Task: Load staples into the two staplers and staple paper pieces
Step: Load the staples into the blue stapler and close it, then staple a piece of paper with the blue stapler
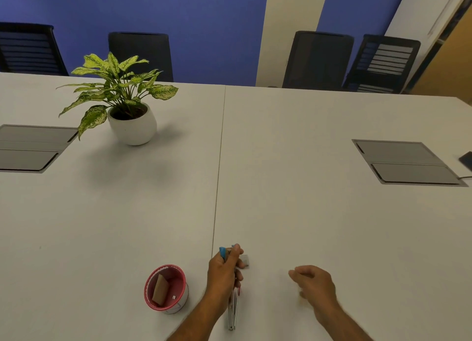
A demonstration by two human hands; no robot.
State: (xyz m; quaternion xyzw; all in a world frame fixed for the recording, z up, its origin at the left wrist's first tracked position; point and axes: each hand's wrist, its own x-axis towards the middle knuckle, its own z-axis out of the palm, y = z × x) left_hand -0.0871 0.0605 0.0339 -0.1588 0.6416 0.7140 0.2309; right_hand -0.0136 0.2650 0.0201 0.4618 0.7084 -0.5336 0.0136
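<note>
An office meeting room is shown: a long white conference table (281, 162) is fitted with 2 cable hatches (406, 162), 4 black office chairs (319, 59) are lined along its far side, and a potted plant (122, 98) is set far left.

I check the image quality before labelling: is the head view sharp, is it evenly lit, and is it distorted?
Head view: soft overhead light, with faint blurred shadows beside the plant; no glare on the table. The wide lens bends the far table edge. The left hand, stapler and right hand look slightly soft.
</note>
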